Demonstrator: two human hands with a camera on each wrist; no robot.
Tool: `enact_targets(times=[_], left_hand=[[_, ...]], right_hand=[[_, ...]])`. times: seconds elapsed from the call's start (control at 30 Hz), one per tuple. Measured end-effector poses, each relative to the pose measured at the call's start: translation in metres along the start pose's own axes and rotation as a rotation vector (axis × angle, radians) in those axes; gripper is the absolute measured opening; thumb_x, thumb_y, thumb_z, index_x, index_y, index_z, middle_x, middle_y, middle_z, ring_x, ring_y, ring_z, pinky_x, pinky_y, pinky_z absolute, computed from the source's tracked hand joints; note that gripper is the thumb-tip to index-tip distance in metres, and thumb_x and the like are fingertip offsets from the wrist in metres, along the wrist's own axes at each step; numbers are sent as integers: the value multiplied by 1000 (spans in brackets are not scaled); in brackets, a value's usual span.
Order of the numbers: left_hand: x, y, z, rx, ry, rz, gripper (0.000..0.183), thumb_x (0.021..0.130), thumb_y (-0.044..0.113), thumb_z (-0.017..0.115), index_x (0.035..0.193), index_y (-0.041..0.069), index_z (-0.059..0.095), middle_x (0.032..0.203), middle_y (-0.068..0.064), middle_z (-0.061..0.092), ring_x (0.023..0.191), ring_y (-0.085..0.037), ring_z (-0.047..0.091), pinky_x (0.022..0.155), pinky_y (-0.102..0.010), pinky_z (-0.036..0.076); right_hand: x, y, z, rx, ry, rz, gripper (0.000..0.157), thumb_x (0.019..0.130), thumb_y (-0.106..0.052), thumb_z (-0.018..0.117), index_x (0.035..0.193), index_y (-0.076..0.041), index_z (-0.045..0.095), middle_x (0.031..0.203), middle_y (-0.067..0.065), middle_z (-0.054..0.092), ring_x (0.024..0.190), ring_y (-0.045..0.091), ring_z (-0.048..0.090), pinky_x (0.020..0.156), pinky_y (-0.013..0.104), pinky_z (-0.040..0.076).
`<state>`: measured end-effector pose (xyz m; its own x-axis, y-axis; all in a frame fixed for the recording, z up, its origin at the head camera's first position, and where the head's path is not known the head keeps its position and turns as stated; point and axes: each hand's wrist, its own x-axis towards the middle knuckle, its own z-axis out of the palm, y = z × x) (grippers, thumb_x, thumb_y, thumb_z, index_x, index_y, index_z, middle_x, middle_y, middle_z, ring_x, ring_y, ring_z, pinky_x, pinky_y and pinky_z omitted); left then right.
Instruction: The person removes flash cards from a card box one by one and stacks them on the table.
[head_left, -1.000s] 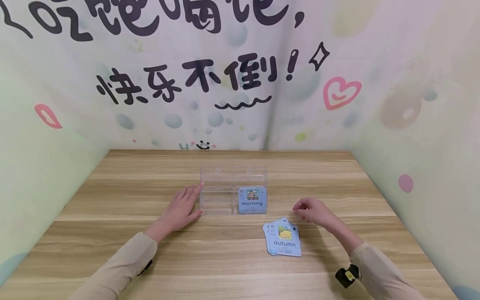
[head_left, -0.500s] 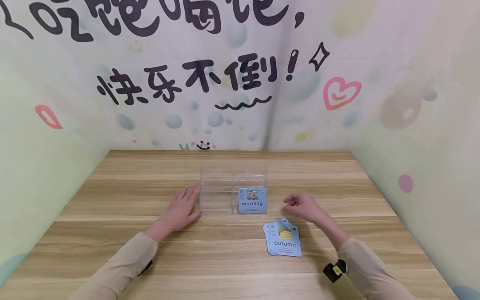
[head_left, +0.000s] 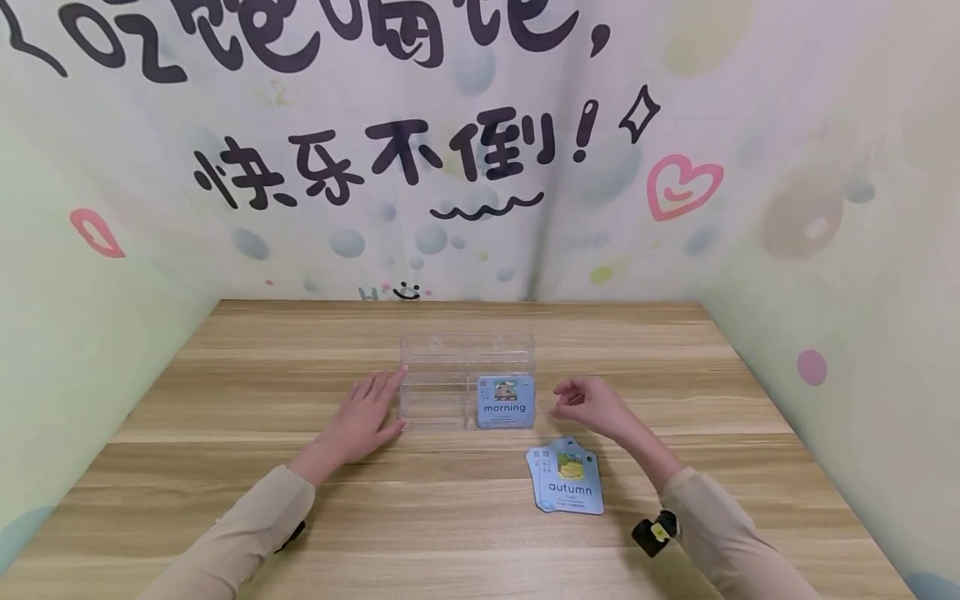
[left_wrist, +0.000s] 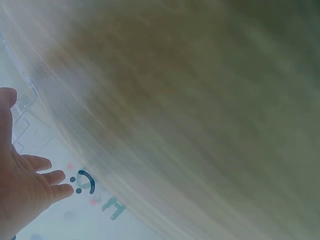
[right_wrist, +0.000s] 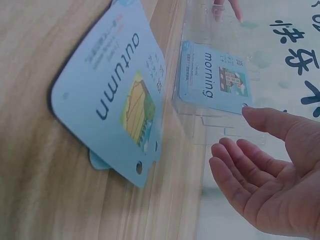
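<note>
Two or more vocabulary flashcards [head_left: 567, 478], probably light, stiff, slick, best pinched by edges, lie at four o'clock from the clear rack [head_left: 434, 402]. Right hand [head_left: 596, 408] empty, digits apart; left hand [head_left: 362, 422] spread, touching the rack.

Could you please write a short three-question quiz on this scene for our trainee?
1. Fill in the blank: the card in the clear plastic holder reads "____".
2. True or false: the right hand holds neither that card nor the autumn card.
3. The left hand is at: (a) the autumn card; (b) the holder's left end; (c) the holder's right end.

Key: 1. morning; 2. true; 3. b.
</note>
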<state>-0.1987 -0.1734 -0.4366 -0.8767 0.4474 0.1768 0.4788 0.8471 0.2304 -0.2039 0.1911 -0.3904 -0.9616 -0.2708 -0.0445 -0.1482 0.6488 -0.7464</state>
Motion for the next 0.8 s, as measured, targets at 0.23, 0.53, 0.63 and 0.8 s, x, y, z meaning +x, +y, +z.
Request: enact_targets(times=[0.23, 0.53, 0.63, 0.8], left_hand=[[0, 1, -2, -1, 0, 2, 76, 90, 33, 55, 147, 11, 8, 142, -26, 31, 129, -45, 28, 103, -61, 22], [-1, 2, -2, -10, -7, -8, 76, 90, 34, 54, 147, 12, 8, 143, -26, 30, 130, -45, 27, 104, -61, 21], [-1, 2, -2, -16, -5, -6, 76, 90, 33, 55, 147, 12, 9, 143, -26, 30, 130, -45, 27, 104, -61, 21], [-1, 1, -2, -12, 4, 1, 77, 90, 33, 55, 147, 12, 9, 142, -26, 31, 130, -45, 28, 104, -61, 22]], right_hand=[[4, -4, 4, 46, 9, -10, 35, 77, -9, 70, 106, 9, 58, 89, 12, 64, 81, 18, 60, 72, 29, 51], [11, -4, 12, 96, 64, -40, 34, 77, -8, 70, 105, 8, 60, 91, 15, 65, 81, 18, 60, 72, 27, 51], [13, -4, 15, 122, 90, -34, 34, 77, -9, 70, 105, 7, 60, 91, 13, 65, 80, 17, 59, 71, 25, 50], [17, -2, 23, 203, 143, -20, 34, 77, -7, 71, 107, 5, 60, 91, 14, 65, 80, 18, 60, 70, 23, 51]])
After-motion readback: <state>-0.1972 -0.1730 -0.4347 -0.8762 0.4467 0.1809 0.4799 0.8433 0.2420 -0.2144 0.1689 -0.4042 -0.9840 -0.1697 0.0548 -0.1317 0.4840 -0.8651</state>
